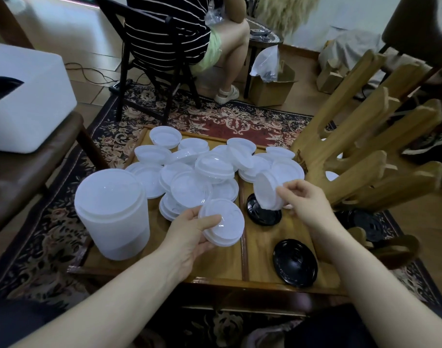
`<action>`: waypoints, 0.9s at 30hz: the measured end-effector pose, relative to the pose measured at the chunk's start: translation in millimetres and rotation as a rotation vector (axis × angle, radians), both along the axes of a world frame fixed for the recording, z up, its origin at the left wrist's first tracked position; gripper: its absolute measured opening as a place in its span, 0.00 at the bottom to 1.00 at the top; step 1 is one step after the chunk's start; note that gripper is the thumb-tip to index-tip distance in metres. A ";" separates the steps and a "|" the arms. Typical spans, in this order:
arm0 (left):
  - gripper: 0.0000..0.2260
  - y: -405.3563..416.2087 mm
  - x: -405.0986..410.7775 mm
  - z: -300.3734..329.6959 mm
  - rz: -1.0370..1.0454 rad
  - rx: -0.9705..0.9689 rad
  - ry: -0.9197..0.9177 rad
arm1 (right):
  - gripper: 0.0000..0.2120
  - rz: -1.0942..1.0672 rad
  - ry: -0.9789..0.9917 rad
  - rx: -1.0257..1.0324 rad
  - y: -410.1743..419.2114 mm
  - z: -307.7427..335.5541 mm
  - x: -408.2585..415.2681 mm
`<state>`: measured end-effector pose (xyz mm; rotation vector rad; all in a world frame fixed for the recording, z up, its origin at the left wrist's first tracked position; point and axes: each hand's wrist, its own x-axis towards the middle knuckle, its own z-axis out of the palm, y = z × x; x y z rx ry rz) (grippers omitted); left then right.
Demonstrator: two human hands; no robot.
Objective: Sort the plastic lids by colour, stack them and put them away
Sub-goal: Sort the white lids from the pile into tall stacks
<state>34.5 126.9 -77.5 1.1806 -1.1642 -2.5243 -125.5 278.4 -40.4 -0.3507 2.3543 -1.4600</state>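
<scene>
Several loose white lids point(202, 169) lie heaped across the far half of a low wooden table point(260, 254). My left hand point(189, 232) grips a short stack of white lids point(223, 222) just above the table's middle. My right hand point(305, 199) pinches one white lid point(267, 189), tilted on edge, over a black lid point(263, 213). A second black lid point(295, 262) lies flat near the front right corner. A tall stack of white lids point(111, 212) stands at the table's left edge.
An upturned wooden stool point(370, 156) leans at the table's right. Further black lids point(365, 223) lie on the carpet beside it. A person sits on a dark chair point(149, 54) beyond the table. A white box point(26, 96) rests on a seat at left.
</scene>
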 end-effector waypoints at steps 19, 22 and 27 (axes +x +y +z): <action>0.17 -2.1 -2.7 9.2 0.049 0.016 0.206 | 0.40 0.476 -0.214 -0.013 -10.3 11.4 35.5; 0.16 -0.3 -3.0 10.8 0.013 0.013 0.213 | 0.43 0.473 -0.016 0.081 -9.1 6.1 35.8; 0.11 1.0 -2.4 13.7 0.006 0.052 0.229 | 0.41 0.521 0.064 0.088 -8.9 4.8 34.6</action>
